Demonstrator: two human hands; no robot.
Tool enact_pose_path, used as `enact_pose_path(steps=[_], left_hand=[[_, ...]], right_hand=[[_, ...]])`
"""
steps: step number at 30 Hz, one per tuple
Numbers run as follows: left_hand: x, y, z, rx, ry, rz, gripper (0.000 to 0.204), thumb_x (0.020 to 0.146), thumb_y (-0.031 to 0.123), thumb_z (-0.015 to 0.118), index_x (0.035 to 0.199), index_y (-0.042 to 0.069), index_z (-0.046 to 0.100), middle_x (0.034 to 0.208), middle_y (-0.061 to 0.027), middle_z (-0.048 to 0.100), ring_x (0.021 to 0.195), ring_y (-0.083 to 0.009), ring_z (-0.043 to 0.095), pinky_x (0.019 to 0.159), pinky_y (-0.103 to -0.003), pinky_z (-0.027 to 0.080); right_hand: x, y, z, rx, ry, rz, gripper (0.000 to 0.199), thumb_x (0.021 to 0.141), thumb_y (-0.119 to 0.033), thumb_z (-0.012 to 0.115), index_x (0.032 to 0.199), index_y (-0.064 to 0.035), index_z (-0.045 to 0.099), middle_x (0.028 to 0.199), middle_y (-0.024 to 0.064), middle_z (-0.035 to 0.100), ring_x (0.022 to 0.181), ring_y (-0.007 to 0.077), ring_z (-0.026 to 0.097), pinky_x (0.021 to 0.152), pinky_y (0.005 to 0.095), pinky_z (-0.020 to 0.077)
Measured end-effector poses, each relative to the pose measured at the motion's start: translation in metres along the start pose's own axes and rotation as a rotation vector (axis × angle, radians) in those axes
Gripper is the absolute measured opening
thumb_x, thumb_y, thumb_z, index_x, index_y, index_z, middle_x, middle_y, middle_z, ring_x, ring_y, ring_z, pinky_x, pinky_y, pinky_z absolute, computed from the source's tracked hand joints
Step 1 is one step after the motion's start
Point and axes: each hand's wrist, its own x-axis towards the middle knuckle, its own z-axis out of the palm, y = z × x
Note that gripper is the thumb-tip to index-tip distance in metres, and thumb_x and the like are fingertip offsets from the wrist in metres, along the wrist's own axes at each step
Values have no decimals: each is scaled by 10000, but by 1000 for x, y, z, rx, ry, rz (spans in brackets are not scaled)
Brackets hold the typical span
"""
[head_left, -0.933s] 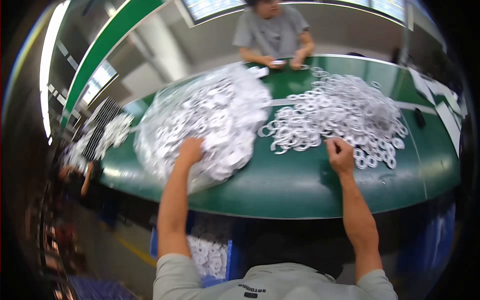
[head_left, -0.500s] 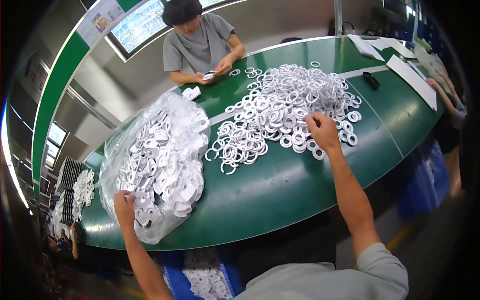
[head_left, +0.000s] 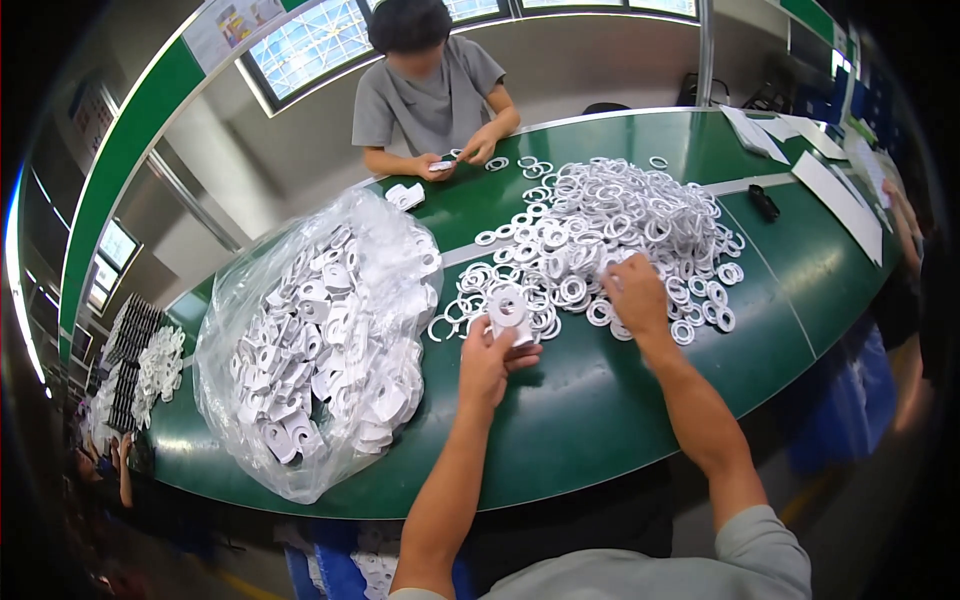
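Note:
My left hand [head_left: 486, 368] is closed on a white plastic part [head_left: 509, 308], a piece with a round holed top and a squarish lower end, held upright above the green table. To its right, my right hand [head_left: 638, 292] is at the near edge of a heap of white rings [head_left: 640, 205]. Its fingers are pinched together, and a bit of white shows at the tips, too small to name. Left of my hands lies a clear plastic bag [head_left: 232, 380], open and full of similar white holed parts [head_left: 300, 345].
Across the green table [head_left: 560, 425] a person in a grey shirt [head_left: 430, 105] handles a small white part. A black object [head_left: 763, 203] and white sheets [head_left: 838, 208] lie at the right. Stacked dark trays [head_left: 128, 345] stand far left.
My left hand has come from the bag to the middle, now with a white part in it. My right hand has shifted slightly left in the picture, along the ring heap. The view has tilted.

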Motion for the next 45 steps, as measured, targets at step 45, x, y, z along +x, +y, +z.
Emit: enact_pose_path(steps=[45], left_hand=[[70,-3,-2,-328,102,-48,389,1031,311,307,1228,1,433,1103,-165,582,886,-308,653,662,-423,601]], right_hand=[[99,-105,6,349,-782,-107,218,830,-101,641,1037,-46,683,848,104,687,747,189,639,679,303,498]])
